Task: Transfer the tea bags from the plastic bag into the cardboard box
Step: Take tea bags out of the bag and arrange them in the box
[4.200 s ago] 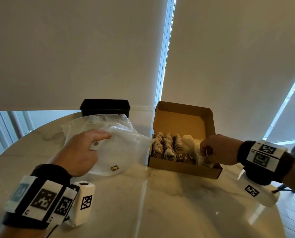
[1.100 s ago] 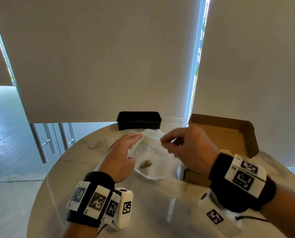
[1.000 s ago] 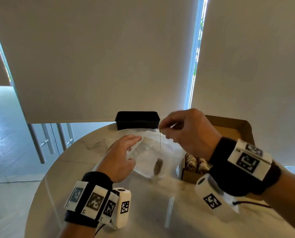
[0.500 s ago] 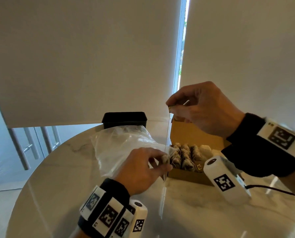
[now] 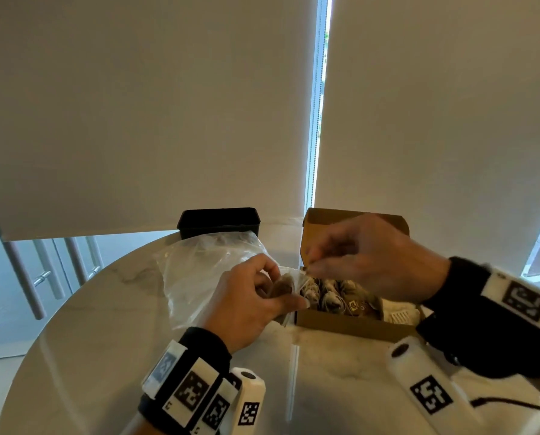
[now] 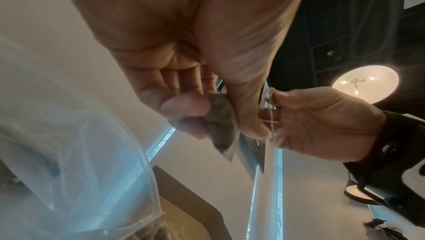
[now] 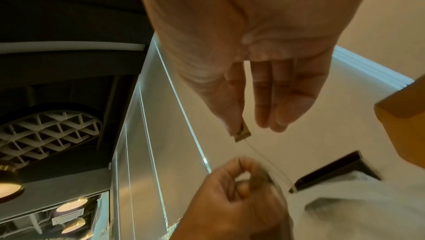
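Pinching a brown, soft tea bag [image 6: 220,116] in left hand [image 5: 246,306] beside the crinkly plastic bag [image 5: 196,271].
Right hand [image 5: 369,259] pinches its thin string's paper tag [image 7: 242,133] over the cardboard box [image 5: 350,326].

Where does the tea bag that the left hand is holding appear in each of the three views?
Head: tea bag, just left of centre, pinched by the left hand beside the cardboard box.
Left wrist: centre, between fingertips and thumb.
Right wrist: bottom, right of centre, blurred.
Shared landmark: its string, running to the right hand.
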### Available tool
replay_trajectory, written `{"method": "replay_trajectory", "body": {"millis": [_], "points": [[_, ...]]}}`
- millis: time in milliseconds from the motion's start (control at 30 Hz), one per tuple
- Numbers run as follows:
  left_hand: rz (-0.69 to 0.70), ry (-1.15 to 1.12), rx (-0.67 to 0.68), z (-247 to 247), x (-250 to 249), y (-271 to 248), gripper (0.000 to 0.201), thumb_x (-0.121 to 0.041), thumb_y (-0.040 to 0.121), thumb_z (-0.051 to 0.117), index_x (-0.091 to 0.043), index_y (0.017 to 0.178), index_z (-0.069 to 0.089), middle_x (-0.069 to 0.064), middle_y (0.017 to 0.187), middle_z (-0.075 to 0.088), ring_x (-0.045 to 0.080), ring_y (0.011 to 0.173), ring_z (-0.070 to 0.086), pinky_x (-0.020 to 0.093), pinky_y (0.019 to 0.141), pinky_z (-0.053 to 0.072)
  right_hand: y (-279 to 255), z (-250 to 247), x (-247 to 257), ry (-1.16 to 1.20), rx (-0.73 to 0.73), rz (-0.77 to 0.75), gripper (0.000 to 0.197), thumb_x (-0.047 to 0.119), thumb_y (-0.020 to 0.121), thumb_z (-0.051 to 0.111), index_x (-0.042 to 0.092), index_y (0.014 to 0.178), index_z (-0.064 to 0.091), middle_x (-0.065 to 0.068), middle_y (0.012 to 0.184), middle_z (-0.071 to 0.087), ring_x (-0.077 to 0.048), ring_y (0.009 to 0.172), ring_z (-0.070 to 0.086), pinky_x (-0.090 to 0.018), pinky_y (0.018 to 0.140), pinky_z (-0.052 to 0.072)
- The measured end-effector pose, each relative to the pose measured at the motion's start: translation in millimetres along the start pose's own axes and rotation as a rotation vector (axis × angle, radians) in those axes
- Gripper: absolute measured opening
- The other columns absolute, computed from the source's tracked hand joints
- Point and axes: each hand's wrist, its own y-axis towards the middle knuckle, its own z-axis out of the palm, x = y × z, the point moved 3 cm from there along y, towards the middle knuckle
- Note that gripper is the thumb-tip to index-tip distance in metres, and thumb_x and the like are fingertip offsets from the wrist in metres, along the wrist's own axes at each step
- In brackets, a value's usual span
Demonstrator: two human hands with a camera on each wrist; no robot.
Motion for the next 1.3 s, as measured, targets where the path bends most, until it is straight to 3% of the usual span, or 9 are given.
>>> {"method": "replay_trajectory", "body": {"millis": [67,133,300,467,567,867,1067,1200,1300], "points": [[0.005,-0.011,0.004,2,-3,-1,0.062,-0.064,0.044,0.070,-0.023,0.086,0.049,0.000,0.065,0.068,0.015,0.058,0.063,0.035,0.066,0.059,3,17,-5,-0.016,0.076,0.027,0.003,0.027,0.083,0.071,0.026,0.081,0.072,0.004,0.093,0.073,-0.011,0.096,0.066,-0.027,0.087,0.054],[0.018,-0.022,0.012,3,-4,0,0.064,-0.062,0.045,0.072,-0.023,0.089,0.046,0.003,0.068,0.070,0.019,0.059,0.065,0.037,0.066,0.059,8,26,-9,0.007,0.104,0.059,0.005,0.026,0.084,0.070,0.024,0.082,0.073,0.003,0.092,0.073,-0.012,0.094,0.066,-0.030,0.089,0.054],[0.044,-0.012,0.000,1,-3,2,0.053,-0.050,0.052,0.076,-0.025,0.087,0.045,0.002,0.068,0.068,0.021,0.060,0.064,0.034,0.065,0.059,19,31,-14,0.091,0.134,0.055,0.005,0.019,0.086,0.067,0.017,0.088,0.072,0.000,0.079,0.074,-0.010,0.068,0.067,-0.026,0.074,0.058],[0.051,0.016,-0.011,2,-4,2,0.055,-0.056,0.050,0.075,-0.024,0.083,0.045,0.004,0.067,0.065,0.021,0.061,0.062,0.033,0.064,0.058,23,28,-16,0.034,0.218,0.035,0.020,0.020,0.087,0.068,0.028,0.104,0.061,0.001,0.077,0.074,-0.011,0.064,0.069,-0.023,0.068,0.057],[0.058,0.011,-0.025,2,-5,3,0.052,-0.048,0.053,0.079,-0.025,0.080,0.041,0.000,0.065,0.062,0.018,0.060,0.061,0.030,0.063,0.058,25,25,-18,-0.006,0.251,0.057,0.030,0.021,0.087,0.067,0.027,0.115,0.061,0.006,0.075,0.074,-0.009,0.067,0.070,-0.020,0.069,0.055],[0.089,0.061,-0.016,3,-1,5,0.050,-0.051,0.052,0.079,-0.022,0.065,0.041,-0.003,0.056,0.051,0.014,0.052,0.047,0.028,0.056,0.050,30,23,-18,-0.025,0.244,0.114,0.014,0.025,0.088,0.067,0.015,0.097,0.068,0.001,0.082,0.073,-0.005,0.064,0.069,-0.015,0.063,0.053],[0.074,0.292,0.062,-3,6,1,0.028,-0.049,0.064,0.074,-0.029,0.072,0.056,-0.014,0.077,0.060,0.003,0.078,0.055,0.017,0.070,0.044,28,0,-46,-0.126,0.158,0.189,0.006,0.021,0.089,0.064,0.016,0.087,0.066,0.000,0.077,0.072,-0.011,0.064,0.068,-0.026,0.067,0.057],[-0.057,0.433,-0.020,-24,18,3,0.019,-0.042,0.070,0.076,-0.033,0.073,0.059,-0.014,0.094,0.056,0.002,0.089,0.049,0.023,0.073,0.037,26,-24,-82,-0.478,0.136,0.269,0.009,0.026,0.090,0.062,0.031,0.083,0.061,0.011,0.082,0.063,-0.003,0.072,0.059,-0.020,0.070,0.046],[-0.122,0.497,-0.039,-35,24,4,0.014,-0.036,0.071,0.077,-0.035,0.073,0.063,-0.010,0.105,0.055,0.011,0.104,0.047,0.026,0.086,0.034,25,-28,-102,-0.509,0.170,0.374,0.006,0.023,0.090,0.063,0.028,0.088,0.063,0.010,0.082,0.062,-0.003,0.068,0.057,-0.018,0.064,0.044]]}}
